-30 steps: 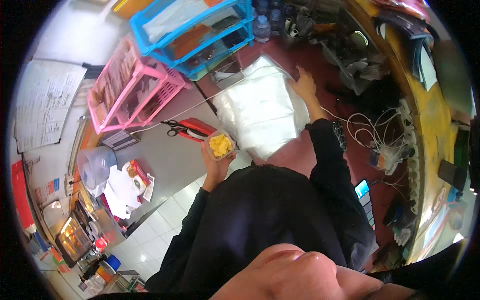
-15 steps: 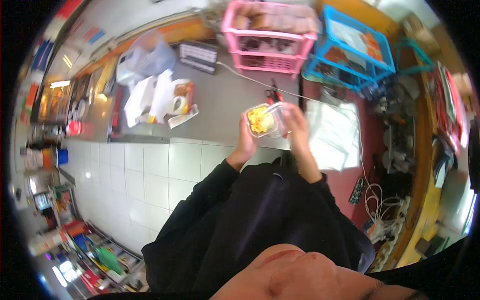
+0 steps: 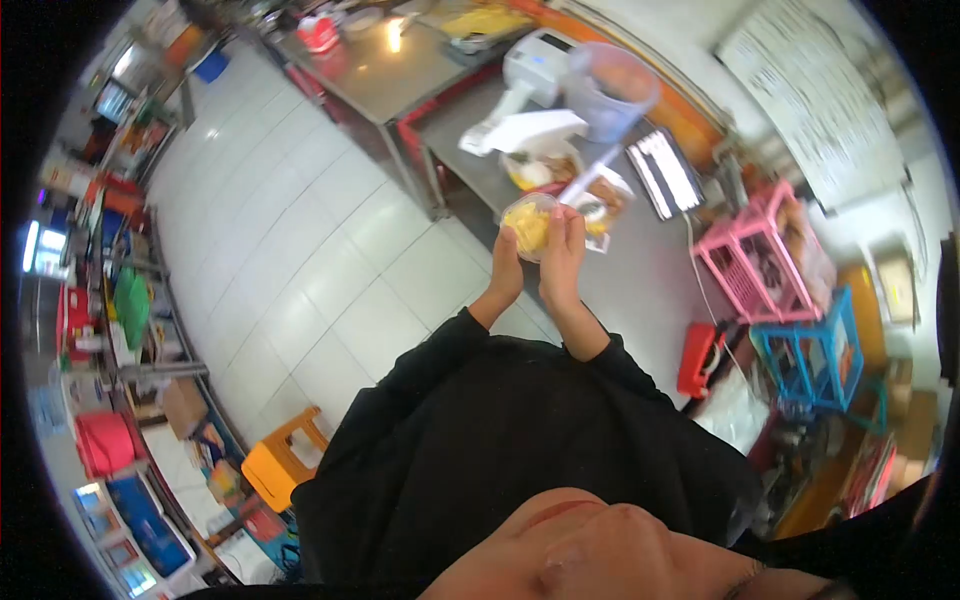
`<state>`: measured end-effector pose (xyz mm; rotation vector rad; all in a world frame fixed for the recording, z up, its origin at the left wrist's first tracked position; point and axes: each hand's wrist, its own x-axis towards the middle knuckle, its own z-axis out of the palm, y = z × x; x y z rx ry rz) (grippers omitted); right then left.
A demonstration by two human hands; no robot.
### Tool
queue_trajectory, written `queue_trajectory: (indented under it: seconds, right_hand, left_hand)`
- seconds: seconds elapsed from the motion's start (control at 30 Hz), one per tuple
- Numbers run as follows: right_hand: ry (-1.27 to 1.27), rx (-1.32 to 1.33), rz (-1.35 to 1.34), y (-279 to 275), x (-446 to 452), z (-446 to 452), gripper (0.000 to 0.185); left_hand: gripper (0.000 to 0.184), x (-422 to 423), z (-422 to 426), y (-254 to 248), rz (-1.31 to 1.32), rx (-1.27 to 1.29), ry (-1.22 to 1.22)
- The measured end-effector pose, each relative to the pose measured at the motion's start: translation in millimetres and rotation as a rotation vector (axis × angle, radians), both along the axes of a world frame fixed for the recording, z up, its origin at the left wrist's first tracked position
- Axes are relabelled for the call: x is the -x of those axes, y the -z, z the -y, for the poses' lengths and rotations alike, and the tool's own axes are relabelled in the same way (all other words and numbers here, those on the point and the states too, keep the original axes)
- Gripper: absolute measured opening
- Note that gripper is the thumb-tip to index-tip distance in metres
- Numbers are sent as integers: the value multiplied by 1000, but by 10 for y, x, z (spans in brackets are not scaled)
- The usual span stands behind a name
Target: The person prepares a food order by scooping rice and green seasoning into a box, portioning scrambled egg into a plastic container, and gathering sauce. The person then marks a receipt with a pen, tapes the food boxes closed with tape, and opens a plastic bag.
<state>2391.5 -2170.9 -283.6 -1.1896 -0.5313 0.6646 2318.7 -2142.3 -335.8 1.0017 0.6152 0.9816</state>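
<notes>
A clear plastic container (image 3: 528, 222) with yellow food inside is held up in front of my chest, at the edge of the steel table. My left hand (image 3: 506, 268) grips its near left side, thumb on the rim. On its right side, my right hand (image 3: 563, 252) is closed with the fingers at the rim. The clear lid appears folded over the food, though blur hides whether it is latched. Just beyond lie an open white box of food (image 3: 548, 168) and a second food pack (image 3: 603, 205).
The steel table (image 3: 640, 280) carries a white machine (image 3: 540, 65), a clear bin (image 3: 612, 92), a dark panel device (image 3: 665, 172) with a cable and a red tape dispenser (image 3: 702, 358). Pink (image 3: 735, 255) and blue racks (image 3: 815, 345) stand right. An orange stool (image 3: 285, 455) is behind left.
My view and body have turned left toward the food boxes, the container moving along. The lid, spread open to the right before, now appears over the food, and my hands are closer together.
</notes>
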Motion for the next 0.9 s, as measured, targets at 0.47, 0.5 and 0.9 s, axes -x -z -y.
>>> queue_trajectory:
  seconds: [0.47,0.5,0.9]
  right_hand:
    - [-221,-22,425,314,1017,-2221,33]
    - [-244,-11,429,326,1057,-2406,33]
    - [-734,-66,444,307,1873,-4743,35]
  left_hand:
    - [73,978,-2072,259,328,13,-293]
    - [75,1026,-2247,310,274,-8,-315]
    - [60,2047,-4365,-82,276,-29,-601]
